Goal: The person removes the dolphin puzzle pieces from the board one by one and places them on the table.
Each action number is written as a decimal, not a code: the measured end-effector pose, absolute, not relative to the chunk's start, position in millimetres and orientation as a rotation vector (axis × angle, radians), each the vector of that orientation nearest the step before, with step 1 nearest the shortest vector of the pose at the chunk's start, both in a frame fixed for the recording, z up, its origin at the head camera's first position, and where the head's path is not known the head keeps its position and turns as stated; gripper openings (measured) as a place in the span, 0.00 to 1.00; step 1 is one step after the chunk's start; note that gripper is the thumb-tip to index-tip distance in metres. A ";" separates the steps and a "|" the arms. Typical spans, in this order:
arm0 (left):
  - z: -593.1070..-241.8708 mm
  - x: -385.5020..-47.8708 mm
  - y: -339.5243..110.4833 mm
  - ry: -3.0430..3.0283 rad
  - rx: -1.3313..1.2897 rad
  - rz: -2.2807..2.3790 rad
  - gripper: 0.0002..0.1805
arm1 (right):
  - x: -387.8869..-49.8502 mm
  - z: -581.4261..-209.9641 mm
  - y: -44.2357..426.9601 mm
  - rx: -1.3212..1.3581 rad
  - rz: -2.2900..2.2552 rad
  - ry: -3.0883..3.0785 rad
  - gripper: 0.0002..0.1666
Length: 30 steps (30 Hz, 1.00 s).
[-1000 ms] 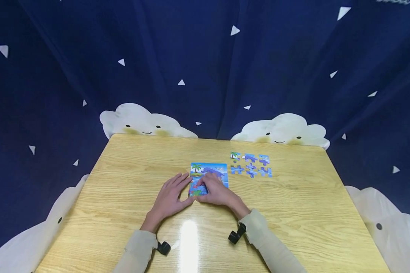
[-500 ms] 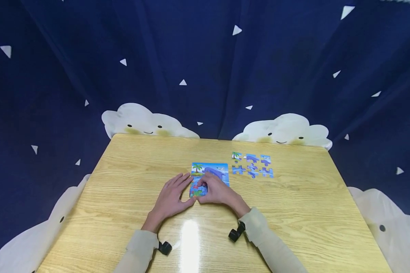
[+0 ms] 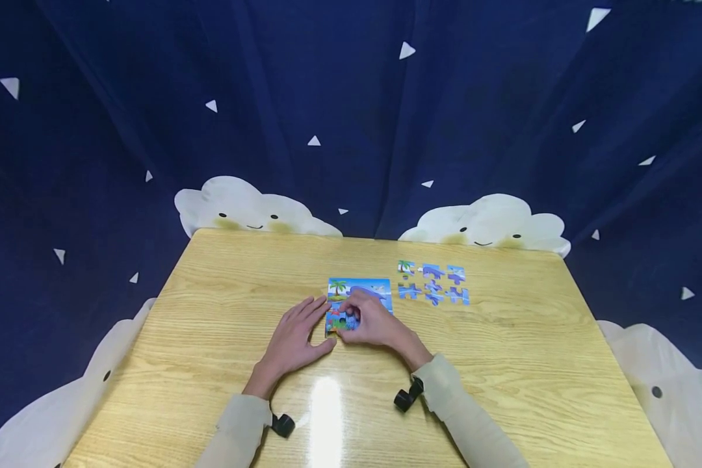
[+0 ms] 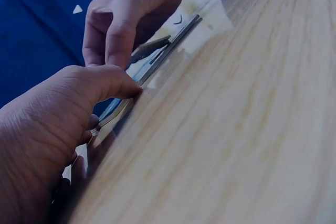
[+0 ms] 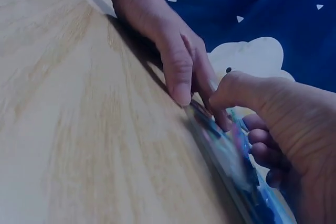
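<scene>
A dolphin jigsaw puzzle (image 3: 338,286) in a flat square frame lies mid-table, with a palm tree at its upper left. My right hand (image 3: 373,323) bends over its lower part and pinches a puzzle piece (image 4: 149,49) between thumb and fingers. That piece tilts up off the puzzle in the left wrist view; fingers hide part of it. My left hand (image 3: 292,335) lies along the puzzle's left side, fingers extended, fingertips at the edge and thumb (image 5: 181,92) by the near left corner.
Several loose puzzle pieces (image 3: 432,271) lie in two rows right of the puzzle on the wooden table (image 3: 532,351). Behind the table hangs a dark blue curtain (image 3: 351,84) with white clouds. A black wrist camera (image 3: 283,426) sits at the left cuff.
My right hand has drawn slightly up and right, and the lower part of the puzzle under its fingers has lifted into a tilt. My left hand has stayed in place.
</scene>
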State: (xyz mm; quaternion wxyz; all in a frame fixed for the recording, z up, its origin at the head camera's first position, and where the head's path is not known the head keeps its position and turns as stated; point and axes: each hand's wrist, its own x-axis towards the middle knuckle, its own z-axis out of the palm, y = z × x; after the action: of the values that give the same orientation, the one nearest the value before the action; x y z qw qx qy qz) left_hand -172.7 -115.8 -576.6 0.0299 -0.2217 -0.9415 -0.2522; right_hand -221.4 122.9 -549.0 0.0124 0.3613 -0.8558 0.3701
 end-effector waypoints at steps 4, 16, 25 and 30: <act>-575.5 -172.4 -115.9 -2.908 -0.684 -0.780 0.46 | -223.5 -550.6 121.6 1.122 1.163 -2.663 0.20; -575.7 -173.8 -116.4 -2.901 -0.686 -0.779 0.46 | -227.1 -552.7 115.3 1.114 0.912 -2.653 0.20; -578.1 -174.2 -116.1 -2.876 -0.691 -0.789 0.45 | -229.1 -552.7 111.8 1.075 0.995 -2.653 0.21; -578.2 -174.1 -117.0 -2.857 -0.704 -0.778 0.45 | -218.6 -536.1 122.7 1.107 1.078 -2.691 0.21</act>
State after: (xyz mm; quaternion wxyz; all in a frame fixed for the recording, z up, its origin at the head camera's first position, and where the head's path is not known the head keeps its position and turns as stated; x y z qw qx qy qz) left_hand -174.1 -117.0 -578.2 0.0488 -0.2310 -0.9376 -0.2554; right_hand -218.6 122.7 -536.1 0.0192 0.3566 -0.8670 0.3474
